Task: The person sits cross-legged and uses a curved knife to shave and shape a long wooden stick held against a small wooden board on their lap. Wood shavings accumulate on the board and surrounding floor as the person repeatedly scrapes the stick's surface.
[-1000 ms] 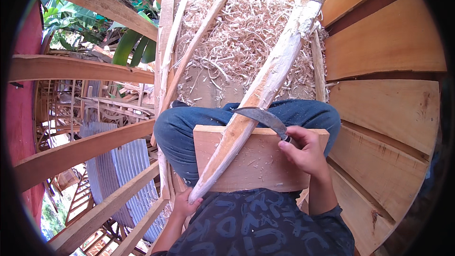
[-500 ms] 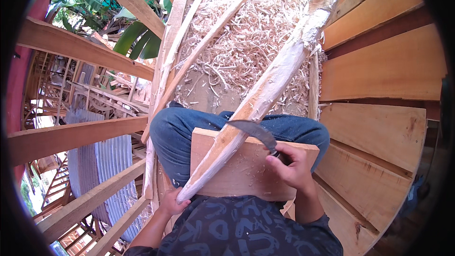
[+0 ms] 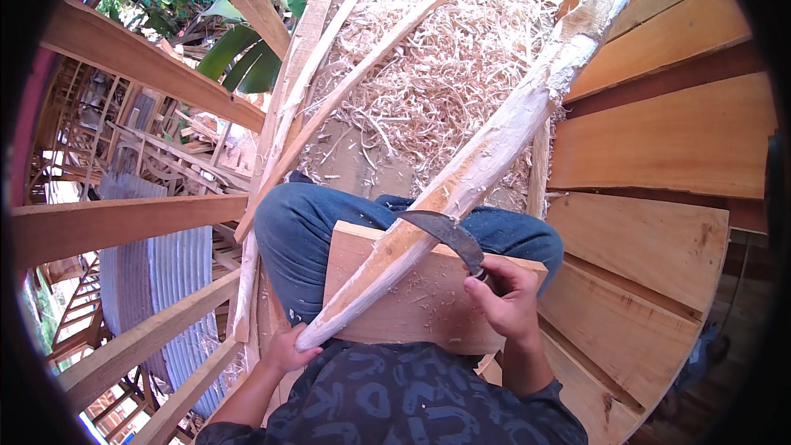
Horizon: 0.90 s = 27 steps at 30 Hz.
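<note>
The pole [image 3: 484, 161] lay across the board [image 3: 428, 305], from its far edge to its near left corner. The left hand [image 3: 287, 351] had fingers curled around the pole's end; the right hand's [image 3: 507, 295] fingers pinched a curved knife [image 3: 451, 234].

Plank wall [image 3: 667, 136] right; board floor [image 3: 350, 156] under shavings [image 3: 437, 74]; wooden rails [image 3: 132, 227] left, leaves [image 3: 235, 58] beyond.

Rustic woodworking spot: wood shavings [image 3: 445, 74], slatted railing [image 3: 132, 227], plank wall [image 3: 659, 136].
</note>
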Each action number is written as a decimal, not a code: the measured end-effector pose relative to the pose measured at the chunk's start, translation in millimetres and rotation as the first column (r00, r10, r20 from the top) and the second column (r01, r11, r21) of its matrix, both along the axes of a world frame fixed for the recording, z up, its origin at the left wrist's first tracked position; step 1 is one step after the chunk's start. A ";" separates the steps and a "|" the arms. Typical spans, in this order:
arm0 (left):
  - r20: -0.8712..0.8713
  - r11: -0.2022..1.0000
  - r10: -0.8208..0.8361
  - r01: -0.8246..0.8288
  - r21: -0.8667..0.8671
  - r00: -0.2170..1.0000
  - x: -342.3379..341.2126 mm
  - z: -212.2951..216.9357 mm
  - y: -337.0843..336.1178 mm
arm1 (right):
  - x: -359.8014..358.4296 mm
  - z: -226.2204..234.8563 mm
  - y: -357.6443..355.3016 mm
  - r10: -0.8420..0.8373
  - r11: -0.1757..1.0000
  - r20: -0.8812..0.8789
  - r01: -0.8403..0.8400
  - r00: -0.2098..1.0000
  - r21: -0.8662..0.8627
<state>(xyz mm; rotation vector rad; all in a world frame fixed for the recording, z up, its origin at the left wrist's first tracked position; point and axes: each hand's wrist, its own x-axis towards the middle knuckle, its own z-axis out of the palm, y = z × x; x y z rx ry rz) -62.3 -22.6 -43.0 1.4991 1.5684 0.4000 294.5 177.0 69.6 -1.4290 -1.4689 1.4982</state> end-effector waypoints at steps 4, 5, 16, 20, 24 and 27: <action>0.064 0.998 -0.025 0.028 -0.051 0.998 6.2 18.0 22.6 | 1.2 -5.4 -3.6 0.091 0.995 0.019 -0.091 0.996 -0.028; 0.062 0.998 -0.020 0.024 -0.054 0.998 6.7 18.4 23.1 | 0.2 -5.0 -7.0 0.223 0.974 0.047 -0.221 0.974 -0.043; 0.120 0.996 -0.056 0.063 -0.058 0.991 -1.2 10.4 21.3 | 0.0 -14.6 -10.4 0.300 0.954 -0.042 -0.299 0.953 0.029; 0.227 0.984 -0.067 0.102 -0.148 0.972 -5.8 12.1 31.4 | 6.6 -22.4 -13.8 -0.154 0.987 -0.111 0.159 0.982 0.035; 0.236 0.979 -0.077 0.118 -0.165 0.969 -9.3 8.2 28.5 | -3.7 -20.1 -26.1 -0.163 0.979 -0.161 0.140 0.973 -0.146; 0.270 0.979 -0.060 0.110 -0.171 0.961 -8.9 8.1 27.6 | -1.8 -11.6 -17.7 -0.155 0.977 -0.478 0.062 0.865 -0.205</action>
